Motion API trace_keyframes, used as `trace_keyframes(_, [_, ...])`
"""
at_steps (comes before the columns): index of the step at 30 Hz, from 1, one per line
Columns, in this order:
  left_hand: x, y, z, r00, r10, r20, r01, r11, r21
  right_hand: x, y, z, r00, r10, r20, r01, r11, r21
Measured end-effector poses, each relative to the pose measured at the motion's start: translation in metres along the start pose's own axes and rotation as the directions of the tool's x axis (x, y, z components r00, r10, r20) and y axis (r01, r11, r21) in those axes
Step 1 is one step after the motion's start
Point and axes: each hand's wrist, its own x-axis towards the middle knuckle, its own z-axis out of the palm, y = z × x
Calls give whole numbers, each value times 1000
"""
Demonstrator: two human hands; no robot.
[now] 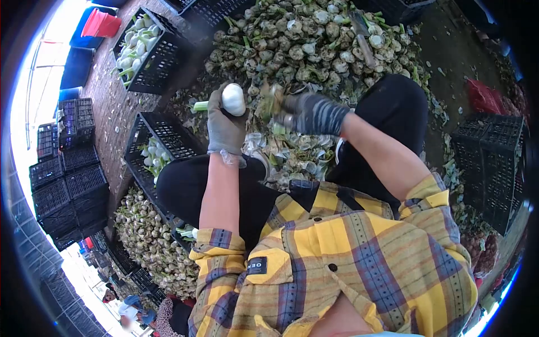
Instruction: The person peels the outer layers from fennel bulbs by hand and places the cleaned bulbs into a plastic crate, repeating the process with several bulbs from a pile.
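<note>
Nearest the person's left knee, a black slatted crate (147, 147) holds a shallow layer of cleaned white bulbs with short green stalks. A second black crate (147, 53), farther off on the brick floor (109, 109), carries a similar load of white bulbs. Empty black crates stand stacked (70, 168) at the left edge, and another stack (494, 168) sits at the right. A red tub (102, 23) rests on blue bins at upper left. Directly ahead lies a large heap of untrimmed bulbs (314, 45), dirty grey-green with roots and stalks; a knife (362, 36) lies on top of it. A second heap (149, 241) spreads beside the left leg. Discarded skins and leaves (292, 154) litter the ground between the knees. The left hand (224, 126), in a grey glove, is closed round the stalk of a peeled white bulb (233, 99), which stands upright above the fist, in front of the heap. The right hand (309, 114), in a dark striped glove, is curled round a clump of green trimmings (271, 101) just beside the bulb; the motion blur prevents a finer reading of the fingers. The floor is dusty brick; daylight enters from the left. Another person (132, 309) is partly visible at lower left.
</note>
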Motion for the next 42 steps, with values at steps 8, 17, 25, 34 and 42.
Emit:
trace_keyframes(8, [-7,-5,2,987,145,68,-157,955,252,-7,-7,-1,975,-8,222,49,983,-179])
trace_keyframes(17, [-26,-20,17,909,184,374,-388,703,596,18,-7,-1,909,312,278,-400,459,793])
trace_keyframes(25, [-23,-24,15,876,170,451,-449,629,635,15,11,0,999,20,42,-42,790,612])
trace_keyframes(34, [-25,-25,16,886,206,416,-442,646,622,16,17,10,966,171,-192,-76,903,423])
trace_keyframes(42, [-23,-29,23,984,137,113,-176,828,532,25,12,16,873,310,-376,-121,885,449])
